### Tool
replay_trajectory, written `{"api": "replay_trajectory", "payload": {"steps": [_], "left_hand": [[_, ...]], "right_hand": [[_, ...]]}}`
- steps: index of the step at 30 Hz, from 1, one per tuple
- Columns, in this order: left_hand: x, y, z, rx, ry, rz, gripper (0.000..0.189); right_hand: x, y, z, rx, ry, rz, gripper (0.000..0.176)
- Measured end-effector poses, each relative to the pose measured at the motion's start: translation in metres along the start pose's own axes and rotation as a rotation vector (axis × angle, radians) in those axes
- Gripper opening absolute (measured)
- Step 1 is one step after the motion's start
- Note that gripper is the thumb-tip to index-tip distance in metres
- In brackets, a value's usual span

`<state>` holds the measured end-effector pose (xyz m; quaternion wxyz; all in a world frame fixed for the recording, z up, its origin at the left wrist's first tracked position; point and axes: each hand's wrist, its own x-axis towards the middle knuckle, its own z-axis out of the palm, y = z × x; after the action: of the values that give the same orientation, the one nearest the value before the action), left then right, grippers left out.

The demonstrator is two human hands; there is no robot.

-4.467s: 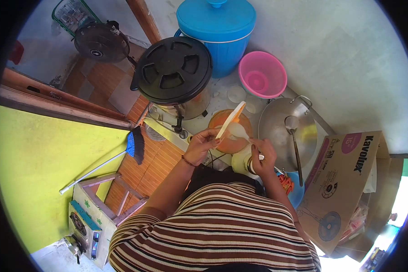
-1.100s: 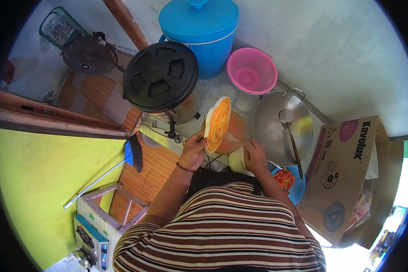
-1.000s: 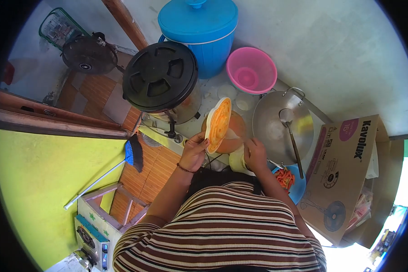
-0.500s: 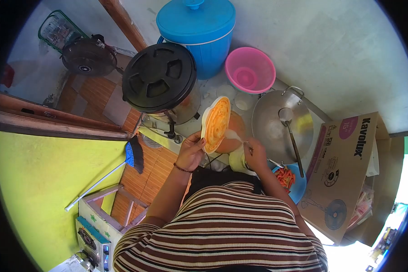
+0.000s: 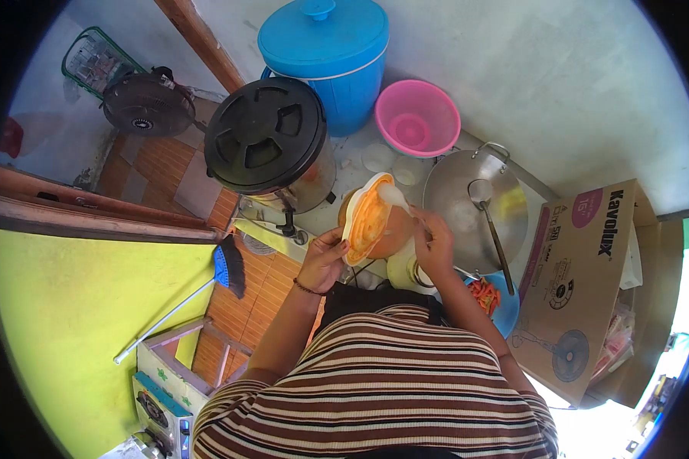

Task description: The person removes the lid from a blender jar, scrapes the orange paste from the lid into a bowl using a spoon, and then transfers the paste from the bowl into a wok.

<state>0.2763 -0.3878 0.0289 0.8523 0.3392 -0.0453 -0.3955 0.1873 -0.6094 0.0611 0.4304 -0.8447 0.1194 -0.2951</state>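
Near the frame's centre, the orange-smeared lid [image 5: 369,223] tilts above the orange bowl [image 5: 395,236], the white spoon [image 5: 393,196] overlapping its upper right edge. A strip of tabletop [image 5: 347,174] separates lid from black-lidded dispenser [image 5: 266,138], upper left; the wok [image 5: 453,203] lies right. The left hand [image 5: 324,264] pinches the lid's lower left edge; the right hand [image 5: 434,243] has its fingers together on the spoon's handle.

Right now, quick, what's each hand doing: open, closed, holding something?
Left hand: closed, fingers gripping the orange-smeared lid.
Right hand: closed, holding the white spoon.
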Motion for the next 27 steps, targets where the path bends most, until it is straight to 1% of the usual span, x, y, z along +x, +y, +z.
{"api": "replay_trajectory", "payload": {"steps": [3, 6, 9, 12, 15, 18, 21, 24, 27], "left_hand": [[-0.001, -0.001, -0.005, 0.005, -0.008, 0.0, 0.038], [-0.003, 0.0, -0.001, -0.058, -0.006, -0.03, 0.037], [-0.002, -0.002, -0.002, -0.057, -0.016, -0.037, 0.036], [-0.001, -0.002, -0.001, -0.023, -0.023, 0.003, 0.036], [0.0, 0.0, 0.0, -0.023, -0.007, -0.005, 0.036], [0.0, -0.002, -0.003, -0.052, 0.008, -0.002, 0.036], [-0.001, -0.003, 0.0, -0.01, 0.026, 0.004, 0.036], [0.0, 0.0, 0.003, -0.019, -0.001, 0.023, 0.035], [0.001, 0.003, 0.0, -0.019, 0.011, 0.031, 0.035]], "right_hand": [[-0.003, 0.009, 0.001, 0.042, 0.022, 0.125, 0.028], [-0.002, -0.003, -0.002, 0.078, -0.022, 0.135, 0.027], [-0.001, -0.009, 0.001, -0.028, -0.021, 0.071, 0.025], [-0.008, 0.007, 0.012, -0.023, 0.028, 0.078, 0.024], [-0.016, 0.017, 0.011, 0.045, -0.053, 0.27, 0.023], [-0.018, 0.02, 0.013, 0.181, 0.018, 0.281, 0.022], [-0.013, 0.015, 0.013, 0.184, -0.005, 0.294, 0.022], [-0.009, 0.005, 0.006, 0.095, -0.079, 0.397, 0.023], [-0.015, 0.02, 0.004, 0.032, -0.169, 0.461, 0.019]]}}
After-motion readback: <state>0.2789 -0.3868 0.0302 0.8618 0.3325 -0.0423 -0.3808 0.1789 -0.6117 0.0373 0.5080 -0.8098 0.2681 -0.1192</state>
